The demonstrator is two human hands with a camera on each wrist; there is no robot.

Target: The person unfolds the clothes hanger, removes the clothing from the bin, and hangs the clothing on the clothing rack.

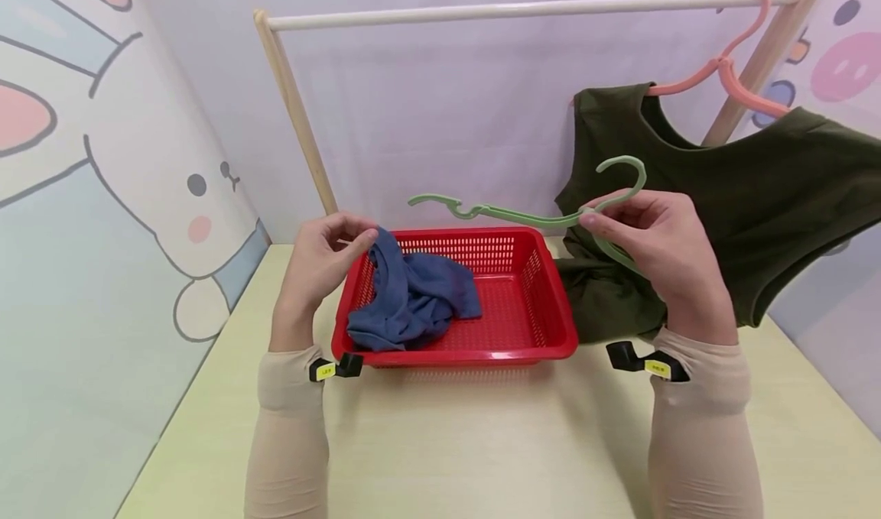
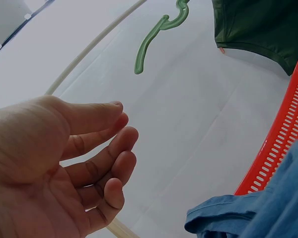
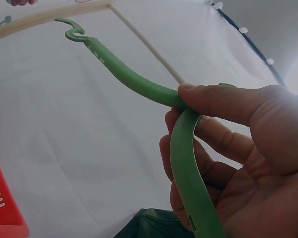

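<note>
Right of centre, the right hand point(image 1: 664, 236) pinches the green folding hanger point(image 1: 512, 215) only at its middle, so it might twist, while the loosely curled left hand point(image 1: 322, 257) holds nothing beside the blue garment point(image 1: 420, 297), left of centre.

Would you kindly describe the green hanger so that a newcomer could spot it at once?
In the head view, find the white rail and the red basket below it. Between them reaches one arm of the green hanger, pinched in the right hand. Unlike the pink hanger carrying a dark green top, it is bare.
</note>
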